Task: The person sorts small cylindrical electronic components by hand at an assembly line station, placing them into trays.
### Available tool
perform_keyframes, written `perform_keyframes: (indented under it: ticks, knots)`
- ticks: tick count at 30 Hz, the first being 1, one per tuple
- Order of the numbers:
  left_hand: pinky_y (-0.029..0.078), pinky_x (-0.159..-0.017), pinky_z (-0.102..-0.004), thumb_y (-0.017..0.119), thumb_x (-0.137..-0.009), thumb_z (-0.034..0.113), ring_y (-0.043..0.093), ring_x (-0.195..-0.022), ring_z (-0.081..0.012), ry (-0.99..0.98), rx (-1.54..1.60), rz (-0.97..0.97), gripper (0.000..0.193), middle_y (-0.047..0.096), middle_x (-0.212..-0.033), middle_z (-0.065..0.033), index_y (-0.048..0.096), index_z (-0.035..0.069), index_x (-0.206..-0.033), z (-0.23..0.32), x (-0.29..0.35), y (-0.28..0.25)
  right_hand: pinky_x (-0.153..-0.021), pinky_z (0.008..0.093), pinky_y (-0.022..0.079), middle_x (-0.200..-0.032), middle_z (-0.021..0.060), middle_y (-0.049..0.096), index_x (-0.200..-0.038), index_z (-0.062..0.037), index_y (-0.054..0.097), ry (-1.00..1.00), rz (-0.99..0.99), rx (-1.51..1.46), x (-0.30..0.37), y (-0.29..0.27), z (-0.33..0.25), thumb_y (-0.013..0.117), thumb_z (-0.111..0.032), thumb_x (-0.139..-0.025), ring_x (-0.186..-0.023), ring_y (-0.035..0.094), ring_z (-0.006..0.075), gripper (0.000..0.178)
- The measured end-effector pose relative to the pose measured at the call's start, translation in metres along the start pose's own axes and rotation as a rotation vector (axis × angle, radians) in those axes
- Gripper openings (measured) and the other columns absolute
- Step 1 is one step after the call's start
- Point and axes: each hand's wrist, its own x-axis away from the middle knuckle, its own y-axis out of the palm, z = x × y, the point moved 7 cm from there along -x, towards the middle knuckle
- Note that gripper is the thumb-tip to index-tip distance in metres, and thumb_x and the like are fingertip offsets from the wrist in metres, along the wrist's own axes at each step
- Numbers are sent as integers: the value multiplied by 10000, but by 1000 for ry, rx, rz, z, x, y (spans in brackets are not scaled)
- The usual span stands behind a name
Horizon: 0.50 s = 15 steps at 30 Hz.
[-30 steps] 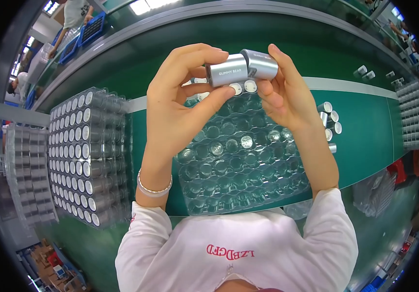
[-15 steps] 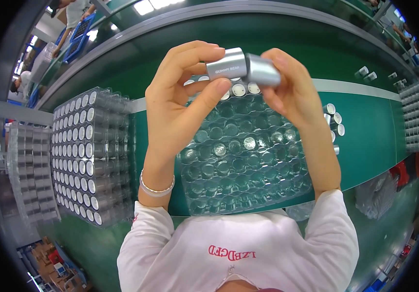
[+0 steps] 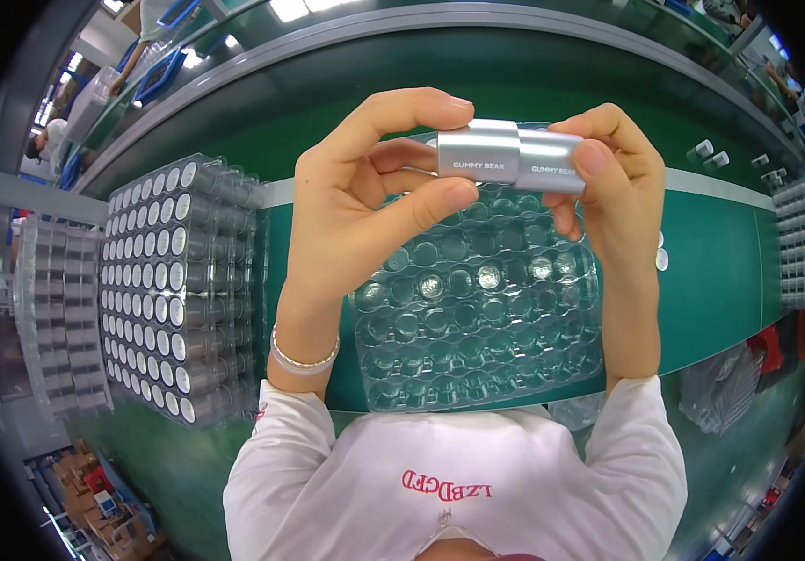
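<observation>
Two silver metallic cylinders are held up end to end above the tray, their ends touching. My left hand [image 3: 379, 178] pinches the left cylinder [image 3: 477, 148] between thumb and fingers. The slightly narrower right cylinder [image 3: 544, 159] is gripped by my right hand [image 3: 617, 173], thumb in front and fingers behind. Small printed lettering on both faces me. Below lies a clear plastic tray [image 3: 477, 323] with rows of round pockets on the green table [image 3: 702, 271]. My hands and the cylinders cover part of its far edge.
At the left stand stacked clear trays full of silver cylinders with white ends [image 3: 164, 280], and another tray stack [image 3: 56, 318] beyond. More stacked cylinders [image 3: 800, 238] stand at the far right, with a few loose cylinders [image 3: 706, 150] near them. A grey rail [image 3: 421, 21] runs across the back.
Both hands have moved right and slightly down. The right-hand cylinder, tilted and blurred before, now lines up with the left one, its lettering facing me.
</observation>
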Motion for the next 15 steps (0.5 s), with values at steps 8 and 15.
perform_keyframes:
  ticks: [8, 15]
  knots:
    - [525, -714, -252, 653, -688, -82, 577, -869, -171, 384, -274, -122, 339, 532, -1056, -131, 569, -11, -1008, 21, 3, -3, -672, 234, 492, -1010, 126, 557, -1003, 10, 533, -309, -131, 81, 6, 12, -20, 608, 18, -751, -828, 576, 132, 264]
    - [532, -765, -333, 675, -611, -111, 557, -979, -250, 387, -247, -30, 571, 499, -1096, -155, 440, 29, -1111, 26, 6, 6, -790, 318, 474, -1133, 234, 482, -1050, -43, 492, -796, -189, 282, 15, 11, -38, 642, -29, -751, -973, 531, 248, 334]
